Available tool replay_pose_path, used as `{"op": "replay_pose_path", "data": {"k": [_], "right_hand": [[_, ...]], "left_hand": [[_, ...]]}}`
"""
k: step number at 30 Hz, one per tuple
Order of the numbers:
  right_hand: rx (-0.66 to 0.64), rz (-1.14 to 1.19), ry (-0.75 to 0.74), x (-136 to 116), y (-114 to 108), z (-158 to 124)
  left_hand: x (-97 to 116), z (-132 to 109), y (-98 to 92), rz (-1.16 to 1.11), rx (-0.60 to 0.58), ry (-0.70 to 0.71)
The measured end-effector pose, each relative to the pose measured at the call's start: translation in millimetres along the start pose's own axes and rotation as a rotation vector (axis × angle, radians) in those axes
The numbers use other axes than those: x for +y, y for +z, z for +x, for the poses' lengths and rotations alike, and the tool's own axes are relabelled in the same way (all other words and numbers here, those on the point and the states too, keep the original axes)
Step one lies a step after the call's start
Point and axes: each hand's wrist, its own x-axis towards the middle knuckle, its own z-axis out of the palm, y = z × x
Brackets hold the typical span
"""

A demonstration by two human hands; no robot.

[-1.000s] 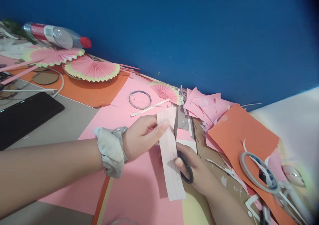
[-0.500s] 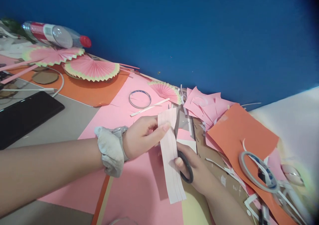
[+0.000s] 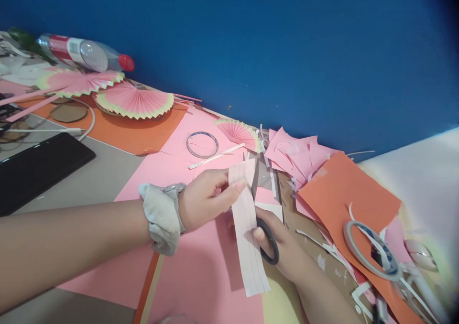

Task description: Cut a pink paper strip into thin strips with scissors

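Note:
My left hand [image 3: 210,197] pinches a pale strip of paper [image 3: 249,247] near its upper end, thumb on top. Lengthwise lines run down the strip. A scrunchie and a watch circle the left wrist. My right hand [image 3: 278,245] grips black-handled scissors [image 3: 269,242], its thumb in the loop. The scissor blades point away from me along the strip's right edge, one partly behind the paper. Under both hands lie pink paper sheets [image 3: 190,286]. Just beyond are thin white paper strips [image 3: 217,156] and a roll of tape [image 3: 202,144].
Pleated pink paper fans [image 3: 136,102] and a plastic bottle [image 3: 86,52] lie at the back left. A black phone [image 3: 46,168] rests at left. On the right are orange paper [image 3: 353,190], a larger tape roll [image 3: 349,240] and a mouse [image 3: 421,254]. A blue wall [image 3: 251,42] stands behind.
The view has shifted very slightly. Both hands, the strip and the scissors keep almost the same position and grip.

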Motion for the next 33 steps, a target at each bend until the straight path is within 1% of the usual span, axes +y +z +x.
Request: {"op": "replay_pose_path", "data": {"k": [2,7,12,17,27,33], "right_hand": [[0.010,0.002,0.003,0.4,-0.2,-0.4],[-0.025,0.032,-0.007,-4.4,-2.7,2.3],[-0.043,0.053,-0.012,-7.2,-2.7,3.7],[-0.035,0.037,-0.012,-4.8,-1.9,2.2],[-0.046,0.025,-0.011,-4.6,-3.0,1.0],[-0.018,-0.001,0.021,-3.3,-2.1,1.0]], "left_hand": [[0.0,-0.4,0.2,0.009,0.002,-0.008],[0.6,-0.6,-0.2,0.002,-0.023,-0.020],[0.1,0.5,-0.8,0.008,-0.022,-0.016],[-0.5,0.0,0.1,0.017,-0.013,-0.016],[0.9,-0.3,-0.7,0.024,-0.033,-0.022],[1.0,0.3,-0.6,0.024,-0.023,-0.008]]}}
